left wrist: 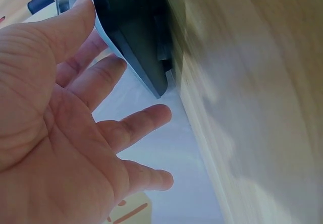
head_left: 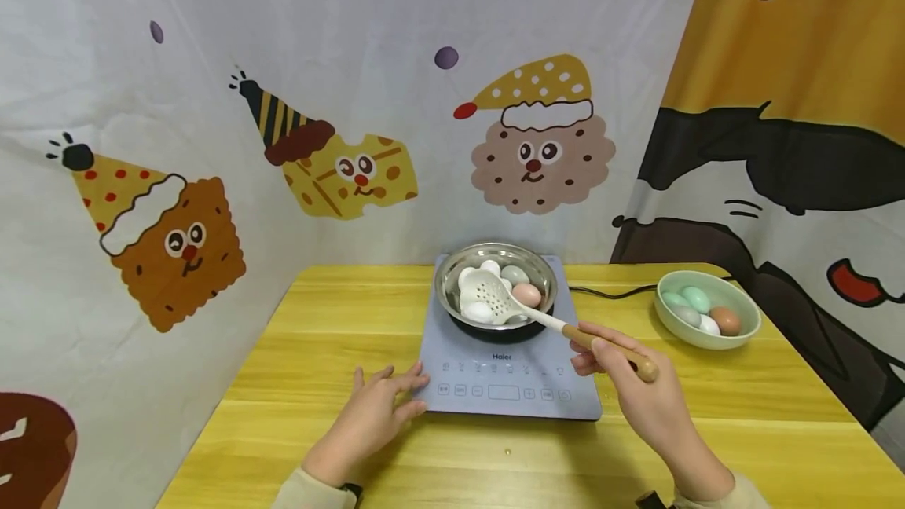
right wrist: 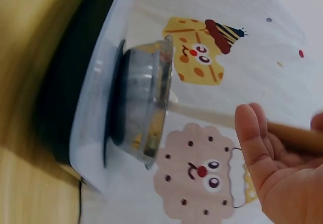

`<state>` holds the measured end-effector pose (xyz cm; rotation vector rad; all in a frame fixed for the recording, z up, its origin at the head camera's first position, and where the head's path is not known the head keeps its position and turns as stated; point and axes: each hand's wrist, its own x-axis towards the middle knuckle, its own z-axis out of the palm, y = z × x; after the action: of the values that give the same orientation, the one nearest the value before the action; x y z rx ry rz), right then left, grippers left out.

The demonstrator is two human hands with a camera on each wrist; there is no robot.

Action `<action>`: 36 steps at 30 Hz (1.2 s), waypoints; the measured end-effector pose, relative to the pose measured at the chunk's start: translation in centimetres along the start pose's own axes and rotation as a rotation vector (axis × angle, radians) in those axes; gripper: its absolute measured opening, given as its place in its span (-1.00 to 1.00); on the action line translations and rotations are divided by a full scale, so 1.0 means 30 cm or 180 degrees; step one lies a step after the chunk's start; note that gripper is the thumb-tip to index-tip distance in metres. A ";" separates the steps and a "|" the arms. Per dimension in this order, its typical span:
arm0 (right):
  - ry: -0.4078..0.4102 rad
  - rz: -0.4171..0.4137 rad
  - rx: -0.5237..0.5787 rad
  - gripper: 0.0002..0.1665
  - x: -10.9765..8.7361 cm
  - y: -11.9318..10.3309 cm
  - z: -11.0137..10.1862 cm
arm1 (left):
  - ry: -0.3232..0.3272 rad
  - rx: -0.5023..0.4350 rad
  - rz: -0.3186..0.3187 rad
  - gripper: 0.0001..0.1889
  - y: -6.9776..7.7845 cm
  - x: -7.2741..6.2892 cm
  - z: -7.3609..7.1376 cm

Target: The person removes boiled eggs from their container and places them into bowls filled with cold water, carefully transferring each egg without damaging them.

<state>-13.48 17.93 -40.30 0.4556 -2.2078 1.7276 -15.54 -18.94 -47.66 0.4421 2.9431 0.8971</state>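
Observation:
My right hand [head_left: 636, 379] grips the wooden handle of a white slotted spoon [head_left: 495, 297]. The spoon's perforated head is over the eggs in a steel bowl [head_left: 452, 313]. Around it in the bowl are several white eggs [head_left: 478, 313], a grey-green egg [head_left: 514, 275] and a pinkish-brown egg [head_left: 526, 294]. The bowl stands on a light blue induction cooker [head_left: 509, 403]. At the cooker's left front corner, my left hand [head_left: 371, 415] touches the edge with fingers spread; the left wrist view shows its thumb and fingertips [left wrist: 113, 65] at the rim.
A pale green bowl [head_left: 707, 342] at the right holds several eggs [head_left: 724, 320] in green, white and brown. A black cord [head_left: 615, 294] runs from the cooker past this bowl. Behind the wooden table [head_left: 339, 320] hangs a cloth [head_left: 424, 234] printed with cartoon figures.

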 end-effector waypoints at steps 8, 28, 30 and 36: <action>0.0198 0.0929 0.1294 -0.54 0.057 0.022 -0.017 | 0.0037 0.0019 0.0011 -0.54 -0.003 -0.002 0.005; 0.0119 0.1196 0.1972 -0.53 0.067 0.053 -0.037 | 0.0016 0.0011 0.0027 -0.54 -0.010 0.000 0.006; 0.0088 0.1178 0.2102 -0.51 0.062 0.053 -0.041 | 0.0013 0.0000 0.0025 -0.54 -0.012 0.001 0.007; 0.0059 0.1003 0.2660 -0.45 0.049 0.047 -0.072 | 0.0063 0.0005 0.0041 -0.55 -0.019 0.003 0.014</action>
<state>-15.32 20.24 -40.42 0.2574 -1.4987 2.7795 -15.73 -19.15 -48.32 0.4554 2.9622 0.9060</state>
